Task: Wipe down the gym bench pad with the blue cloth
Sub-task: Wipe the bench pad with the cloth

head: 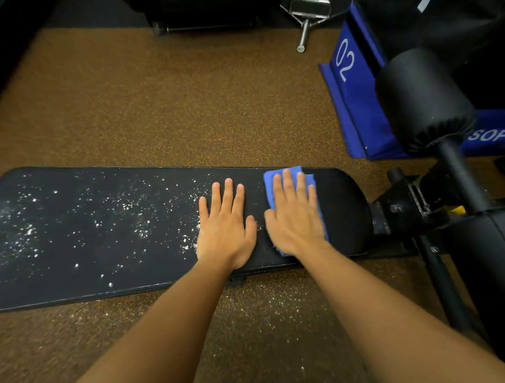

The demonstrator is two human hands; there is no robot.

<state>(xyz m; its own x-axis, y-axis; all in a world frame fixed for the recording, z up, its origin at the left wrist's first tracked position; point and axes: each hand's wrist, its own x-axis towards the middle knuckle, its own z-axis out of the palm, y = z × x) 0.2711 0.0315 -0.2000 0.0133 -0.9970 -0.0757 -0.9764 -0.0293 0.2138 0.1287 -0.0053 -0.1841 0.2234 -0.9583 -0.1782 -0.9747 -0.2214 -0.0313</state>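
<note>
We press the folded blue cloth [285, 175] flat under our right hand [295, 218], fingers straight, at the black padded gym bench's [346, 210] clean right end. Our left hand [225, 230] rests flat beside it; white powder specks [123, 207] cover everything leftward, so most wiping remains.

The black padded surface [101, 228] runs across the frame from the left edge to a rounded end at the right. White powdery specks [129, 209] are scattered over its left and middle stretch, thinning toward the right, where the pad is dark and clean. Lying on it are a folded blue cloth [282, 175] near the rounded end, with the right hand [295, 215] pressed flat on top, and the left hand [225, 225] laid flat on the bare pad just beside it. The brown speckled floor [153, 108] below carries more white specks [266, 307] along the pad's near edge.
</note>
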